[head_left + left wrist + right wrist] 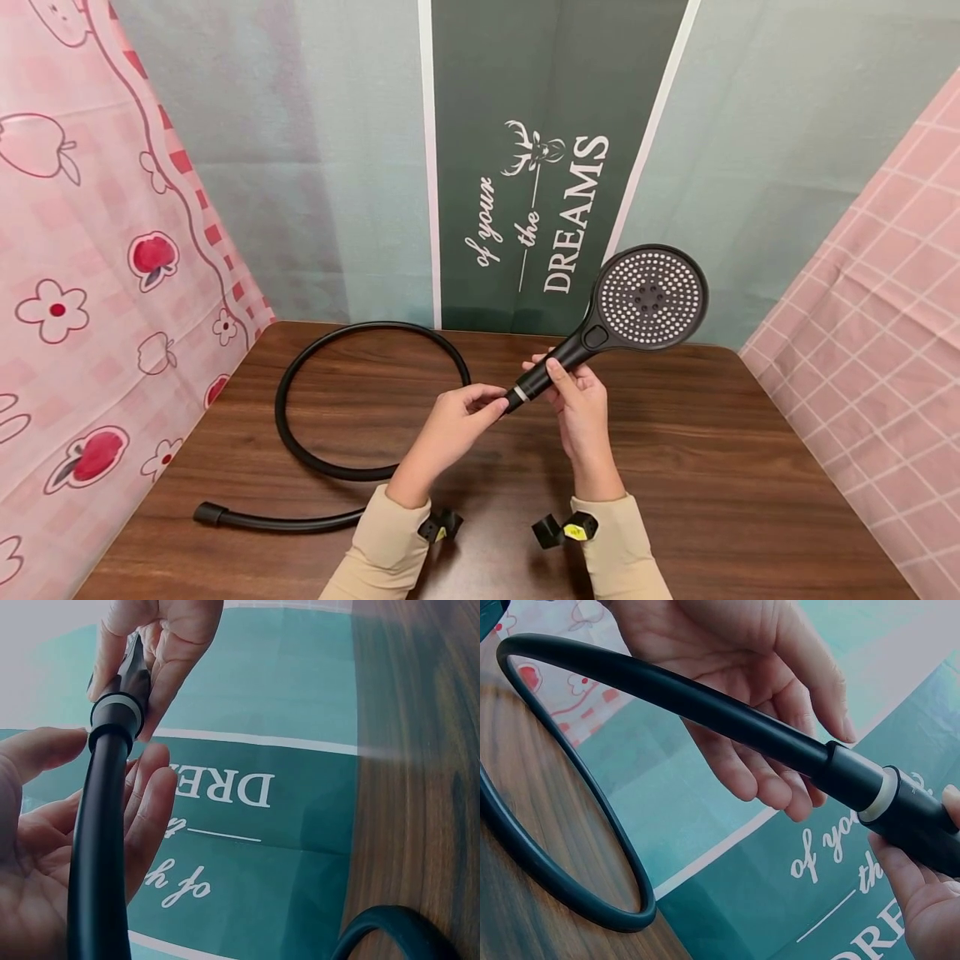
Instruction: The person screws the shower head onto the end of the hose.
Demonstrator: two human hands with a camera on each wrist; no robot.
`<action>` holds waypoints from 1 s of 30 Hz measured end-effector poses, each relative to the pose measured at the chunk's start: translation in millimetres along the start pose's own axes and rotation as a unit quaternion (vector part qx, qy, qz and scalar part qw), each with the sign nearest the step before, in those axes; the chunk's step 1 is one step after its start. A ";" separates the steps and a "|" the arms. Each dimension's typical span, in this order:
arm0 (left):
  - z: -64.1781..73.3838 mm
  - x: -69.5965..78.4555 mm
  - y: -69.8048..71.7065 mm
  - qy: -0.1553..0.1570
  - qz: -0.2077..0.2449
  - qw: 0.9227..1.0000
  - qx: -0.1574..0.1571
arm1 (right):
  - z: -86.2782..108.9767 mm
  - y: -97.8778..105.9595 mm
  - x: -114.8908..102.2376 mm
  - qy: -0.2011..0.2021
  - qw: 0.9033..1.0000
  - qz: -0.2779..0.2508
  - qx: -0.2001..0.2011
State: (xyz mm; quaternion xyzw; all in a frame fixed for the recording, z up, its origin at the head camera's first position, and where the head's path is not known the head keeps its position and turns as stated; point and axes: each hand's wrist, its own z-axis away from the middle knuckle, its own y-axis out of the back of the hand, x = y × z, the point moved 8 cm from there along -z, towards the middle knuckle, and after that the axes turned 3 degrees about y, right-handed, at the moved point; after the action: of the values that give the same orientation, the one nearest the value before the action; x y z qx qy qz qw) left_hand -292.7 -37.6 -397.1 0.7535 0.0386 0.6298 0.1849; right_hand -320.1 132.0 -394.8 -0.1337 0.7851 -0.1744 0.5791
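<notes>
A black handheld shower head (651, 296) is raised over the table, its round, white-nozzled face toward the head camera. My right hand (587, 417) grips its handle, thumb in front and fingers behind. At the handle's lower end, a black shower hose (682, 690) joins it through a collar (847, 776), with a pale ring (885, 795) showing at the joint. My left hand (452, 425) holds the hose end at this collar between thumb and fingers. Whether the collar is fully seated cannot be seen.
The hose loops across the left of the brown wooden table (712, 467). Its loose end fitting (210, 512) lies near the front left. Behind the table hangs a green cloth (555, 67) with white lettering; pink patterned cloths (56, 250) flank both sides.
</notes>
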 end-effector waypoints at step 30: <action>0.3 2.6 -4.0 -0.008 0.002 1.000 0.006 | 1.1 0.3 -1.6 0.000 1.000 0.009 -0.001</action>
State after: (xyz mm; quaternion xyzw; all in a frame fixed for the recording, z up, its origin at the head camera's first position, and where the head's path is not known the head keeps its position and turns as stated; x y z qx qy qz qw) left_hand -291.2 -33.2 -396.0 0.7599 0.0394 0.6235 0.1795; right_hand -318.6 132.8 -393.9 -0.1276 0.7864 -0.1683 0.5805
